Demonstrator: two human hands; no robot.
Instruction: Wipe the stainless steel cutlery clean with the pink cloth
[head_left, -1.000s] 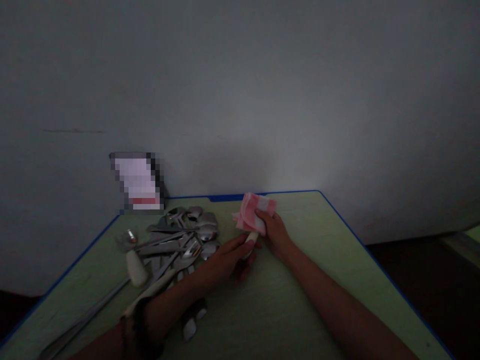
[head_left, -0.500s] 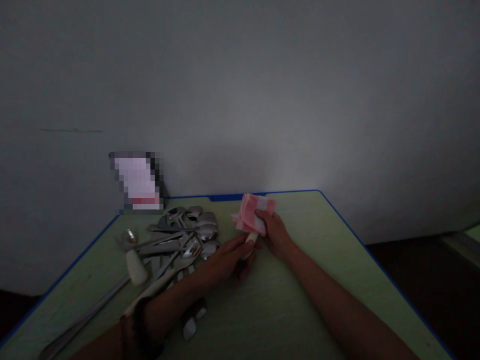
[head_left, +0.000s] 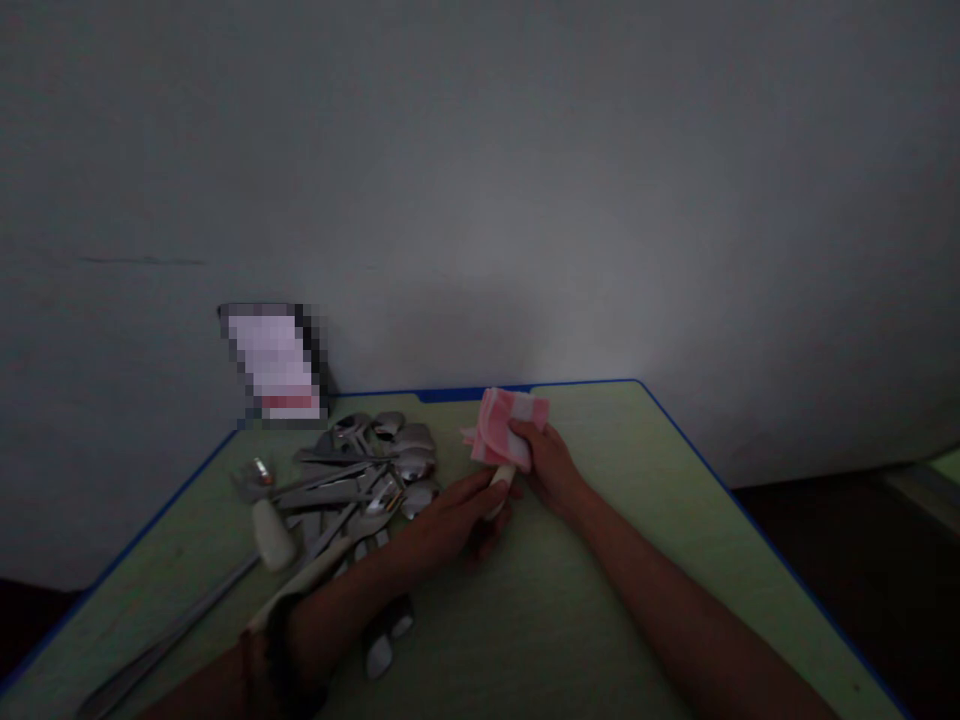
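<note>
My left hand (head_left: 461, 505) is closed round a cream-coloured handle (head_left: 503, 480) of a utensil whose far end is hidden by a cloth. A folded pink and white cloth (head_left: 504, 425) is gripped in my right hand (head_left: 551, 460), thumb on top, and covers that end. Both hands are close together over the middle of the table. Left of them lies a pile of metal spoons (head_left: 414, 465) and other cutlery. Beside the pile is a small fork (head_left: 255, 480) with a thick cream handle (head_left: 271, 535).
The pale green table (head_left: 615, 440) has a blue edge and stands against a grey wall (head_left: 525, 180). A blurred-out screen (head_left: 274, 360) leans at the back left corner. Long metal handles (head_left: 169, 635) reach toward the front left, partly near my left forearm.
The cloth has shifted very slightly to the left with my right hand. My left hand and the cutlery look unchanged.
</note>
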